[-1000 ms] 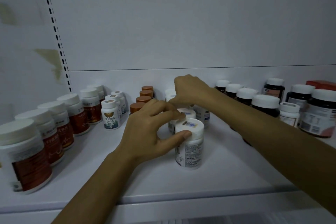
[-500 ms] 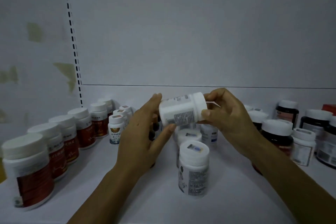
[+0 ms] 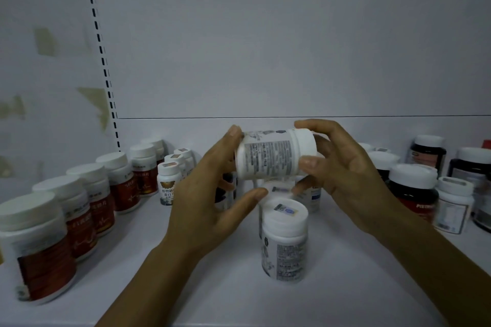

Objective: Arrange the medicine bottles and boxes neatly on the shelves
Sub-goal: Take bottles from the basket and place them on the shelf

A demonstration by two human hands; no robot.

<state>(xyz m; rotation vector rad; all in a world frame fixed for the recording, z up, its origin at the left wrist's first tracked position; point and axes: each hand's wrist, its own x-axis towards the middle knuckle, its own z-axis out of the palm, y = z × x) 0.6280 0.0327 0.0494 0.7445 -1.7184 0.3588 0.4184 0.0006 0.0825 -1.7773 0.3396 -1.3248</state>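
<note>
A white medicine bottle (image 3: 268, 156) lies sideways in the air above the white shelf (image 3: 228, 287), cap to the right. My right hand (image 3: 342, 170) grips its cap end with thumb and fingers curled round it. My left hand (image 3: 210, 194) touches the bottle's base with fingertips, thumb stretched below. Directly beneath stands another white bottle (image 3: 285, 241) upright on the shelf, with more white bottles (image 3: 309, 195) behind it, partly hidden by my hands.
A diagonal row of red-labelled white-capped bottles (image 3: 87, 204) runs along the left. Small white bottles (image 3: 170, 183) stand behind them. Dark bottles with white caps (image 3: 414, 188) crowd the right side. The shelf's back panel (image 3: 265, 61) rises behind.
My right hand lifted a white bottle from the back of the row and laid it sideways; my left hand left the front bottle's cap and came up to the lifted bottle's base.
</note>
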